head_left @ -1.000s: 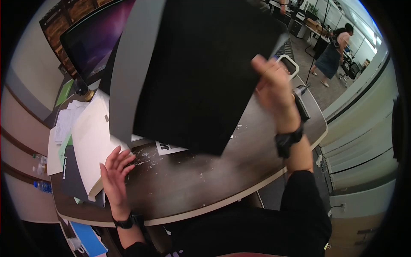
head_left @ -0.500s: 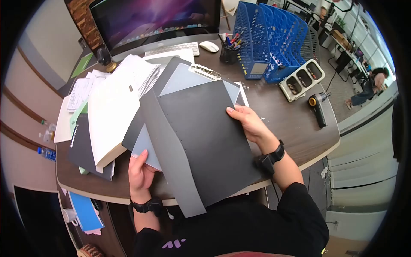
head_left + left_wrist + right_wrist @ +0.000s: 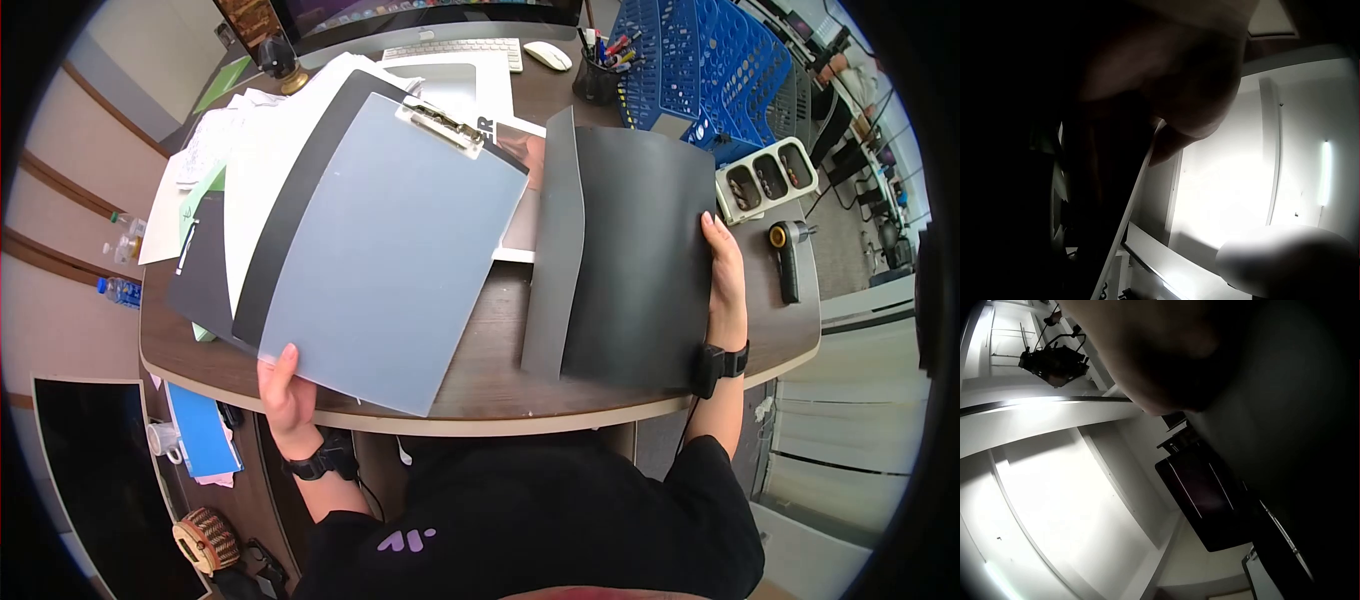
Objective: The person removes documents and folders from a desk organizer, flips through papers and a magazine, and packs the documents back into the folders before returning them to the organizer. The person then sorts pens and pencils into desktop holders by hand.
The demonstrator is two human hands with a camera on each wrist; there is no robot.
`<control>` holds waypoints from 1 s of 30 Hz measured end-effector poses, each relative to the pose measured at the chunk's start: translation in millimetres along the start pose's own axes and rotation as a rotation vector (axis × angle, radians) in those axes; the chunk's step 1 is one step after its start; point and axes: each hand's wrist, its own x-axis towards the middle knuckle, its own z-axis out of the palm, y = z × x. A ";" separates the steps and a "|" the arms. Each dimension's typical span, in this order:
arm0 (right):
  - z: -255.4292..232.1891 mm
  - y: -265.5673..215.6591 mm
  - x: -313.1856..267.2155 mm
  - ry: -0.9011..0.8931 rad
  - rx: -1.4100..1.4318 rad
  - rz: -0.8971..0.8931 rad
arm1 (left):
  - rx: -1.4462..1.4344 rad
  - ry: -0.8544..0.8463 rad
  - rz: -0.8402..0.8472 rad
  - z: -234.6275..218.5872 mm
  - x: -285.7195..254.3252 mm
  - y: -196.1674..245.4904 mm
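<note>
The left hand [image 3: 288, 398] grips the lower left corner of a clipboard folder, thumb on top of its translucent blue-grey sheet [image 3: 400, 240]; a metal clip [image 3: 440, 128] sits at its top edge. To the right, the right hand [image 3: 728, 275] holds a black cover [image 3: 640, 250] with a grey flap [image 3: 556, 250] by its right edge, thumb on the front and fingers hidden behind. Cover and clipboard are apart. In the left wrist view the dark left hand [image 3: 1172, 81] pinches a thin edge; the right wrist view shows the right hand [image 3: 1147, 356] against a dark surface.
Papers [image 3: 215, 140] and a dark folder [image 3: 205, 270] lie at the left. Behind are a keyboard [image 3: 455, 50], mouse [image 3: 548, 56], pen holder [image 3: 597, 80] and blue file rack [image 3: 690, 70]. At the right are a sectioned tray [image 3: 768, 182] and a black-and-yellow tool [image 3: 788, 262].
The black cover has moved right, off the clipboard, with the right hand. The translucent sheet is now uncovered, and the left hand has shifted slightly left. The head view has tilted down.
</note>
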 end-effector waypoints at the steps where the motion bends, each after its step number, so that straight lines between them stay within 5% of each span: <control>1: -5.6 3.4 3.2 0.009 0.001 0.005 | 0.024 -0.010 0.011 -3.3 -2.5 1.9; 7: -12.0 10.9 10.8 0.140 -0.184 0.018 | 0.105 0.033 -0.001 -22.0 -11.4 8.7; 15: -23.0 22.3 10.3 0.072 -0.218 -0.033 | 0.140 0.100 0.012 -29.7 -21.3 5.4; 17: -36.5 25.0 13.0 0.217 -0.269 -0.128 | 0.153 0.065 0.001 -37.6 -27.4 15.1; 19: -34.7 10.4 7.8 0.115 -0.203 -0.184 | 0.168 0.033 -0.014 -51.8 -34.9 23.5; 23: -21.7 -11.6 4.0 0.114 -0.087 -0.221 | 0.257 0.007 -0.128 -75.8 -51.0 25.5; 25: -15.2 -18.8 8.4 0.083 -0.052 -0.201 | 0.234 -0.030 -0.296 -73.8 -56.7 24.7; 30: 23.3 -18.5 59.1 0.021 -0.082 -0.183 | 0.323 -0.111 -0.409 -47.8 -30.9 6.7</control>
